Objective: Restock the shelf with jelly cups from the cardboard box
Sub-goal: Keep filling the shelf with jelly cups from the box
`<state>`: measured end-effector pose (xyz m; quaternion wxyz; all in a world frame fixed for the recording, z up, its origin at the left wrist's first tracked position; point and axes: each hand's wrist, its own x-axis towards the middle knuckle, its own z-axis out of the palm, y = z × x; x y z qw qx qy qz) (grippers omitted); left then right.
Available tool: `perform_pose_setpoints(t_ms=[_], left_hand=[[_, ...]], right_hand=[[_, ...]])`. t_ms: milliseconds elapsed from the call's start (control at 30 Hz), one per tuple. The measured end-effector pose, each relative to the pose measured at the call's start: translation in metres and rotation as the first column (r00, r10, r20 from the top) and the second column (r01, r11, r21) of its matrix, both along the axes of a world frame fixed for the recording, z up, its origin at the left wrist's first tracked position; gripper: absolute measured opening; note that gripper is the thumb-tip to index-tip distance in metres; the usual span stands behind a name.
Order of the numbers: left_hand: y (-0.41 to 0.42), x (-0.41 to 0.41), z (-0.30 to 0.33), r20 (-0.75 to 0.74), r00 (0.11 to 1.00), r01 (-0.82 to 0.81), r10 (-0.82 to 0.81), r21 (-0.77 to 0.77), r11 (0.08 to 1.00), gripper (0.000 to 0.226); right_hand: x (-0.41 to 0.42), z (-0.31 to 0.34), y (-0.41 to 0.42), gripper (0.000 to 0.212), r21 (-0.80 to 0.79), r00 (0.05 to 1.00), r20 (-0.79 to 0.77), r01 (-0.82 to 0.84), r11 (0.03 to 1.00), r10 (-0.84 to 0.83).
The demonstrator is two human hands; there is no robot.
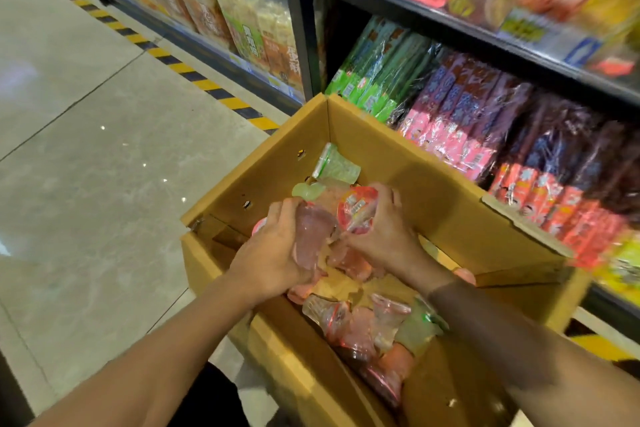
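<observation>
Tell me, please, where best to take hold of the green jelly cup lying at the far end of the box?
Pinch the green cup across its tapered body, from above. It lies on its side, free on top, with the box wall close behind.

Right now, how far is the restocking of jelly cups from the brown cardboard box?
Done: cannot tell; no loose jelly cups show on the shelf. In hand: the left hand grips a clear pink jelly cup, and the right hand grips a red-lidded jelly cup, both inside the open brown cardboard box. Left: many pink and green cups lie in the box.
</observation>
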<state>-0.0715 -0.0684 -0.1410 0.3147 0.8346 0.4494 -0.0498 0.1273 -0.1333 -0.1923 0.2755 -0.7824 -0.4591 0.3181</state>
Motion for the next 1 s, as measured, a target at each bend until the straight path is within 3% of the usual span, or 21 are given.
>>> perform_pose_setpoints(t_ms=[100,200,267,400,567,667,733,900,1000], left_hand=[[-0.013,0.006,0.05,0.247,0.961,-0.108,0.121,-0.066,0.992,0.112],[-0.026,0.01,0.121,0.453,0.852,-0.222,0.263,-0.143,0.964,0.102],[-0.034,0.014,0.187,0.479,0.821,-0.257,0.309,-0.173,0.951,0.092],[-0.044,0.017,0.332,0.55,0.753,-0.245,0.361,-0.276,0.93,0.1],[-0.047,0.012,0.5,0.619,0.718,-0.189,0.318,-0.266,0.945,0.106],[-0.041,0.009,0.573,0.628,0.733,-0.19,0.262,-0.181,0.965,0.11],[-0.04,0.014,0.612,0.647,0.737,-0.148,0.196,-0.129,0.981,0.109],[-0.05,0.045,0.693,0.758,0.646,-0.083,0.09,-0.047,0.995,0.091],[-0.062,0.067,0.727,0.806,0.586,-0.006,0.087,-0.104,0.995,0.091]], right_hand=[[0.011,0.071,-0.016,0.104,0.063,0.998,-0.027,0.049,0.997,-0.048],[0.013,0.16,-0.032,0.11,0.101,0.991,-0.075,0.119,0.988,-0.111],[0.011,0.225,-0.038,0.114,0.114,0.981,-0.126,0.16,0.981,-0.145],[0.006,0.368,-0.044,0.11,0.152,0.98,-0.128,0.173,0.973,-0.155],[0.005,0.543,-0.048,0.098,0.22,0.989,-0.025,0.145,0.965,-0.143],[0.008,0.631,-0.05,0.103,0.272,0.988,0.001,0.149,0.951,-0.155],[0.015,0.677,-0.057,0.1,0.313,0.987,0.002,0.153,0.937,-0.162],[0.038,0.763,-0.089,0.097,0.413,0.976,0.097,0.14,0.9,-0.197],[0.051,0.801,-0.116,0.098,0.433,0.973,0.099,0.147,0.889,-0.209]])
